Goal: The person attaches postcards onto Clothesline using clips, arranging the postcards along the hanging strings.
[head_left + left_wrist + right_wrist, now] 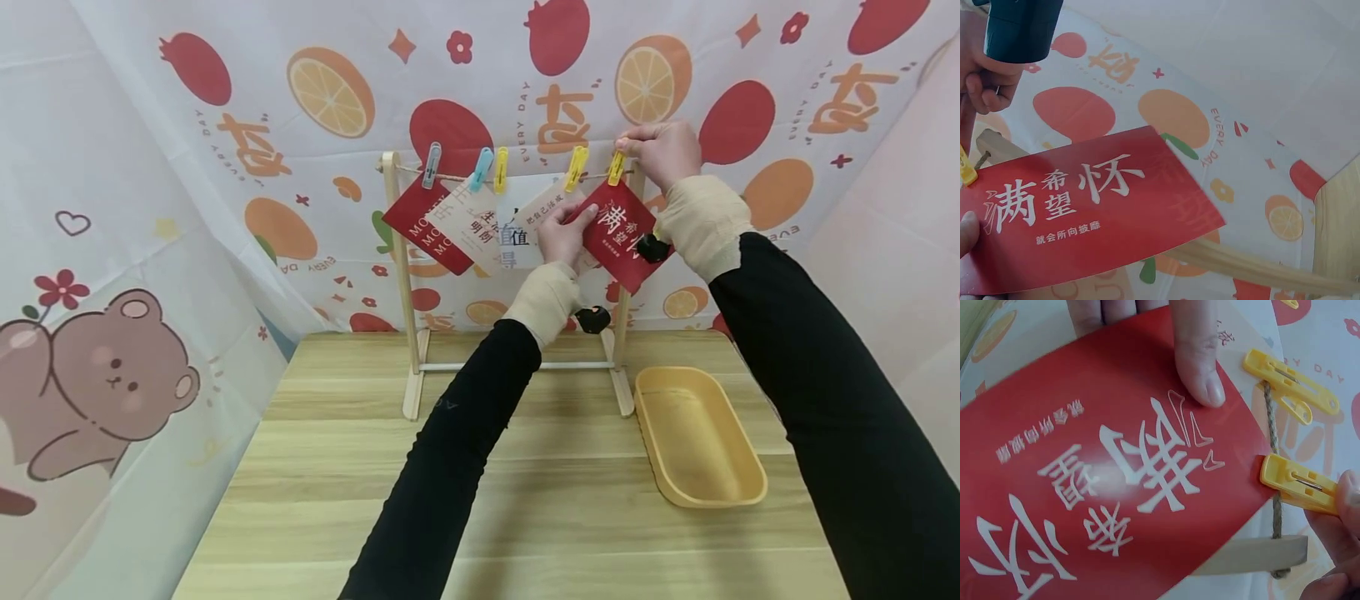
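A red card [624, 237] with white Chinese characters hangs by its top corner at the right end of a twine line. My left hand [562, 237] pinches its left edge, thumb on the printed face and fingers behind, as the right wrist view shows. With thumb and fingers my right hand [663, 154] pinches the tail of a yellow clothespin [1300, 484], whose jaws sit over the card's corner and the twine [1274, 425]. Left of it, another yellow clothespin [576, 169] holds a cream card [551, 208], partly hidden by my left hand.
A wooden rack [408, 283] carries the line. Farther left hang another red card [423, 225], a cream card [467, 221] and a white card [517, 192], on grey, blue and yellow clothespins. A yellow tray [701, 442] stands on the table right of the rack; a fruit-print cloth hangs behind.
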Available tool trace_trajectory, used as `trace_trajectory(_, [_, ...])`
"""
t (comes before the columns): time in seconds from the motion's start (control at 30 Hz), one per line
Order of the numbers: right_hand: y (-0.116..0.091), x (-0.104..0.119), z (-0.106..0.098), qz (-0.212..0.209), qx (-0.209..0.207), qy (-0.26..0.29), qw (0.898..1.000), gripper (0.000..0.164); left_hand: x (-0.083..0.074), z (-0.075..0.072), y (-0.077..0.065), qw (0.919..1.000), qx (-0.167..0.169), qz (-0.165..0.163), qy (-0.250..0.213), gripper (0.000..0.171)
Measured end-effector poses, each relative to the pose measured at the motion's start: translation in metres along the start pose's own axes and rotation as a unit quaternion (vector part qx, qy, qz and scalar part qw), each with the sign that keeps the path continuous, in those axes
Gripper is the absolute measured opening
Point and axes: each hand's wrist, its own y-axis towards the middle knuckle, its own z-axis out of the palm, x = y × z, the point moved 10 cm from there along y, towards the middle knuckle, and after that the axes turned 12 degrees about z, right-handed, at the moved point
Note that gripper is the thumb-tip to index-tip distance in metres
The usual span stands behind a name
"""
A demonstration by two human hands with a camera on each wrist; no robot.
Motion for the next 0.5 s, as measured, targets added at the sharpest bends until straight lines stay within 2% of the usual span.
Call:
trace_trajectory(0.17, [0.0, 0.001, 0.006, -0.004, 0.032, 0.006, 0.999, 0.037, 0.004, -0.004, 0.001, 0.9996, -0.025, -0.016, -0.003, 0.019])
trace_trajectory(0.27, [0.0, 0.0, 0.012, -0.01, 0.052, -0.012, 0.999, 0.039, 0.006, -0.005, 0.001, 0.9989, -0.04, -0.023, 0.004, 0.019])
trace_trajectory(0.4, [0.002, -0.006, 0.016, -0.015, 0.087, -0.008, 0.996, 0.045, 0.01, -0.005, -0.004, 0.9971, -0.059, -0.046, -0.012, 0.022])
trace_trajectory(0.47, [0.003, -0.01, 0.018, -0.018, 0.104, 0.009, 0.994, 0.051, 0.014, -0.004, -0.008, 0.9964, -0.049, -0.064, -0.025, 0.026])
trace_trajectory(0.5, [0.003, -0.013, 0.017, -0.019, 0.109, 0.022, 0.994, 0.053, 0.016, -0.003, -0.01, 0.9962, -0.032, -0.075, -0.03, 0.029])
